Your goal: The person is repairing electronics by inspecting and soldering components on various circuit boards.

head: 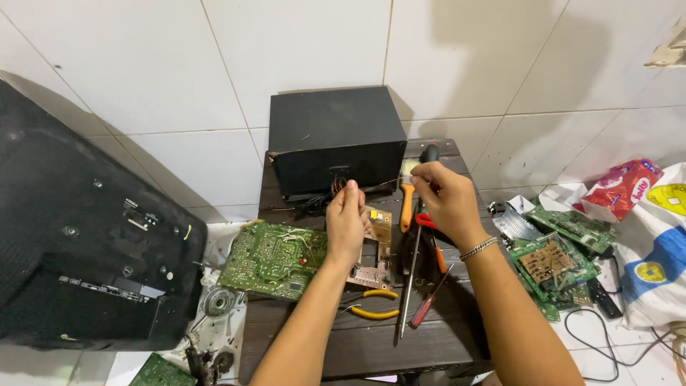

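Against the tiled wall, leaning at the left of the scene, a big black television back panel (78, 243) is the largest thing here, its small white label strips too fine to tell apart. On the far edge of the dark wooden counter (371, 343) stands a black speaker box (336, 139), with copper wire ends hanging near the bottom of its front face. To the right, on the floor, a white plastic bag (654, 250) printed with blue and yellow round shapes lies beside a red snack packet (620, 187) and a heap of green circuit boards (554, 261).

At the counter's left edge a green circuit board (275, 259) overhangs; a smaller tan board (373, 250) lies just beside it. A long screwdriver (411, 275) and yellow-handled pliers (371, 304) rest near the middle.

Both hands are raised in front of the box. The left hand (346, 221) is pinched shut on one end of a thin wire (386, 184); the right hand (446, 200), fingers closed, grips the other end. This looks like stretching or twisting the wire; the next move would call for steady, even tension.
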